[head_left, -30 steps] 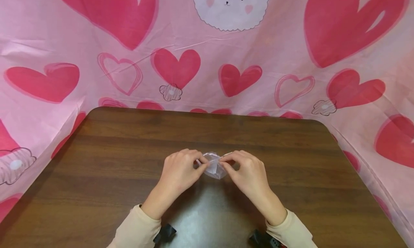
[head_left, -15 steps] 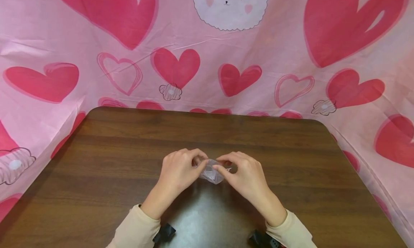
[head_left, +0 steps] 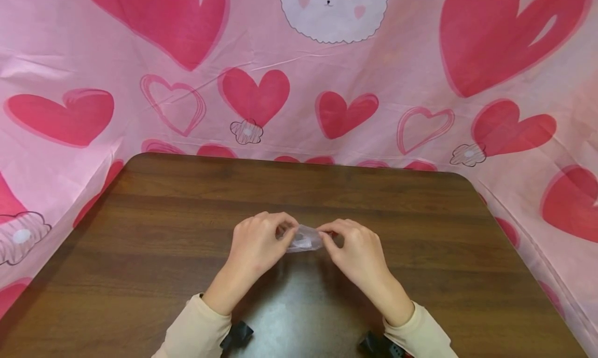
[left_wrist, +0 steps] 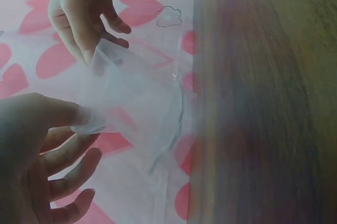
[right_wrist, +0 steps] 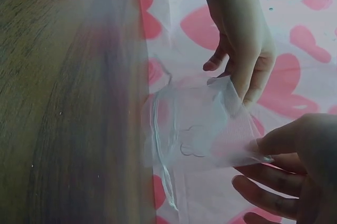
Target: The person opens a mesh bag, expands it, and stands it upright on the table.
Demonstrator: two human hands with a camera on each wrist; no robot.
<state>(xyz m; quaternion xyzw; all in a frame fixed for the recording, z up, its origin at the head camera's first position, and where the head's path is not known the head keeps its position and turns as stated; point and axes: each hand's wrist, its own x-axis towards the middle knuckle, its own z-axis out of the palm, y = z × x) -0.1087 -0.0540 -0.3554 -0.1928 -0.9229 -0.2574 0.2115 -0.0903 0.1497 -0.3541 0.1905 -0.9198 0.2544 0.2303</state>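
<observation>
Held between the two hands is a small sheer whitish pouch [head_left: 304, 239] with fine mesh-like fabric. Thin white drawstring cords [right_wrist: 165, 176] run along its far end in the right wrist view. My left hand [head_left: 258, 242] pinches one corner between thumb and index finger, its other fingers loosely bent. At the opposite corner, my right hand [head_left: 357, 250] pinches the fabric the same way. The left wrist view shows the pouch [left_wrist: 134, 95] stretched between both hands, the hearts behind it showing through. Fingertips cover the gripped corners.
Beneath the hands spreads a dark brown wooden table [head_left: 187, 212] with rounded far corners. A pink cloth [head_left: 299, 109] printed with hearts hangs behind it and along both sides. Black wrist devices [head_left: 237, 335] sit under the beige sleeves [head_left: 196, 329].
The pouch has gone from rounded and bunched to a flatter, stretched shape. My right thumb and index finger shifted over it and back out to its right corner, while my left hand barely moved.
</observation>
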